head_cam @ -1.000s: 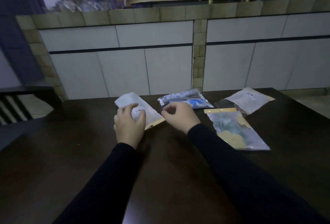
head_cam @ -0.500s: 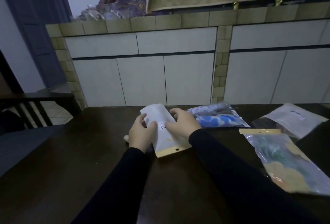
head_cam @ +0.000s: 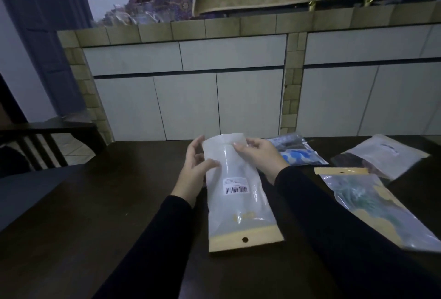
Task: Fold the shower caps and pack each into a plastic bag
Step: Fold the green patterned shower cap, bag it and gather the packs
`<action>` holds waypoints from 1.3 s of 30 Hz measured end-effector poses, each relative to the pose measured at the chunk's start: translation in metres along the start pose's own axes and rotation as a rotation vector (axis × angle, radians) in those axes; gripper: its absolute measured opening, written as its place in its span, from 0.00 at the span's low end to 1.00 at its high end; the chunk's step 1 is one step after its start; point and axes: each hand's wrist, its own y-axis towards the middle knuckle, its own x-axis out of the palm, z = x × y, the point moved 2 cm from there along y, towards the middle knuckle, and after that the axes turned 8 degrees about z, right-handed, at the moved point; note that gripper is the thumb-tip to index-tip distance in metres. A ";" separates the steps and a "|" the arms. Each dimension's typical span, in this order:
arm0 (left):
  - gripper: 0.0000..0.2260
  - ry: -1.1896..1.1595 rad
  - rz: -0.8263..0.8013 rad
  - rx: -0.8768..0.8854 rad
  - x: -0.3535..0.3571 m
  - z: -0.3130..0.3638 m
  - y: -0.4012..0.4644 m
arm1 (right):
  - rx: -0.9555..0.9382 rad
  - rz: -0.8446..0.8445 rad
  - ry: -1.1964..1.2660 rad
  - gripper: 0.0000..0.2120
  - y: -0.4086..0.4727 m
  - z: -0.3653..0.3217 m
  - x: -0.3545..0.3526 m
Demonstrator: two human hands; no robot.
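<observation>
Feed was dim and blue-tinted; I saw no direct light source. Dark counter (head_cam: 71, 215) swallowed shadow detail. Faint sheen showed on the plastic bag (head_cam: 238, 191). Wide-angle bending at frame edges; slight softness throughout.

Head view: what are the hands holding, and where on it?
Both hands hold the white plastic bag at its far end: left hand on the left edge, right hand pinching the top right corner.

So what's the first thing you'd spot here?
The big white plastic bag with a barcode, held up in the middle by the left hand and the right hand. Three more bags lie on the dark table to the right, one with blue patches.
</observation>
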 end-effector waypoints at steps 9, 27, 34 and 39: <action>0.20 0.025 -0.158 -0.005 0.018 0.000 -0.013 | 0.188 -0.204 0.233 0.11 -0.037 0.005 -0.029; 0.20 -0.054 -0.057 -0.070 0.022 -0.002 -0.013 | 0.130 -0.080 0.275 0.11 -0.036 0.015 -0.027; 0.08 -0.099 -0.073 -0.118 0.022 0.002 -0.014 | 0.065 -0.165 0.196 0.09 -0.037 0.010 -0.035; 0.08 -0.104 -0.251 -0.183 0.015 -0.003 -0.011 | -0.057 -0.254 -0.062 0.07 -0.039 0.007 -0.044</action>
